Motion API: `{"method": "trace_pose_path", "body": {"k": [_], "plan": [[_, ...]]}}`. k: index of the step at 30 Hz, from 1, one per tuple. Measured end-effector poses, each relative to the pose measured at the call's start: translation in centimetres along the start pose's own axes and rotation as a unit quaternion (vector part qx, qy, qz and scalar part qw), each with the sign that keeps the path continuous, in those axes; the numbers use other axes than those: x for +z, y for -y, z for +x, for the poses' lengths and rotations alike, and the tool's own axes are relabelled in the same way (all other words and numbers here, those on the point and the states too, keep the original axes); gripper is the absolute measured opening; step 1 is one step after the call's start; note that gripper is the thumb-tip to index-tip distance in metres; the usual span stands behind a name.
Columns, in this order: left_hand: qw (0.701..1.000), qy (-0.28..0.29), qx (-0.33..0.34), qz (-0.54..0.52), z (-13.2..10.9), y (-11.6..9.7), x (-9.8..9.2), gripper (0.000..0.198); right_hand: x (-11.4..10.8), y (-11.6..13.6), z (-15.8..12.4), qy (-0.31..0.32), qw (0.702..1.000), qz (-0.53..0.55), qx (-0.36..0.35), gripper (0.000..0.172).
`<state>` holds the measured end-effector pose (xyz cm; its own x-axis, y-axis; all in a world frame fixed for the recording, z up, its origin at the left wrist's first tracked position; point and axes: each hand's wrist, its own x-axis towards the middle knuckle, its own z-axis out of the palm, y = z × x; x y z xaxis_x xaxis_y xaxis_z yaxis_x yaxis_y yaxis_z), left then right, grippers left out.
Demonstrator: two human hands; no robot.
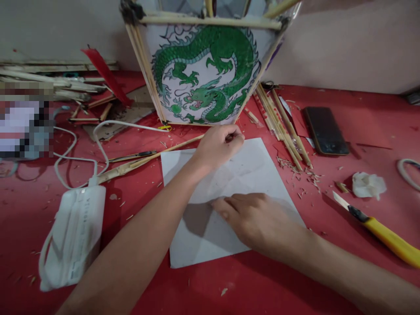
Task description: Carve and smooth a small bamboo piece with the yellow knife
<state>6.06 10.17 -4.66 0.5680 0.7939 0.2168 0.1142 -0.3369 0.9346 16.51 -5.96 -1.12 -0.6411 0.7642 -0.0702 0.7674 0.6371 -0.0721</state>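
A white sheet of paper (236, 236) lies on the red table, slightly turned, with faint creases or marks on it. My left hand (219, 146) is over its far edge, closed, fingers curled inward; whatever is in it, if anything, is hidden. Just behind that hand stands a lantern-like frame of thin sticks with a green dragon picture (210, 74) on its front panel. Lower on the sheet rests my right hand (254, 216), fingers bent under and thumb toward the left. Its fingertips are mostly out of sight. A bamboo stick (131, 166) runs from the left up to my left hand.
On the right are a yellow utility knife (387, 234) with its blade out, a crumpled white tissue (369, 184), a black phone (324, 130) and several bamboo sticks (282, 127). At left lie a white power strip (78, 236) with a cable and a red candle (106, 74). Wood shavings are scattered about.
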Motion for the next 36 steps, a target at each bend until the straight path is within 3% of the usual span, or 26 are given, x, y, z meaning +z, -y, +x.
{"method": "trace_pose_path", "body": {"k": [7, 10, 18, 23, 27, 32, 36], "plan": [[1.0, -0.003, 0.009, 0.01, 0.1, 0.1, -0.1, 0.022, 0.0, -4.9, 0.6, -0.009, 0.968, -0.142, 0.205, 0.032], [1.0, -0.004, 0.008, 0.011, 0.0, 0.0, -0.1, 0.022, -0.2, -5.4, 0.8, 0.003, 0.958, -0.17, 0.232, 0.03], [0.999, -0.01, 0.005, 0.035, 0.1, 0.1, 0.0, 0.02, -0.1, -2.8, 0.6, 0.003, 0.981, -0.13, 0.148, 0.03], [0.999, -0.01, 0.003, 0.033, 0.1, 0.0, 0.0, 0.021, -0.3, 0.3, 0.4, 0.012, 0.998, -0.06, 0.032, 0.032], [1.0, -0.009, -0.003, 0.026, 0.0, -0.1, 0.0, 0.022, -0.5, 2.3, 0.3, 0.03, 0.998, 0.017, -0.052, 0.021], [1.0, -0.011, -0.003, 0.019, 0.0, 0.0, 0.0, 0.022, -0.8, 2.9, 0.2, 0.053, 0.995, 0.048, -0.063, 0.02], [1.0, -0.009, -0.003, 0.014, 0.1, 0.1, 0.1, 0.02, -0.9, 0.5, 0.4, 0.057, 0.998, -0.019, 0.011, 0.027]]}}
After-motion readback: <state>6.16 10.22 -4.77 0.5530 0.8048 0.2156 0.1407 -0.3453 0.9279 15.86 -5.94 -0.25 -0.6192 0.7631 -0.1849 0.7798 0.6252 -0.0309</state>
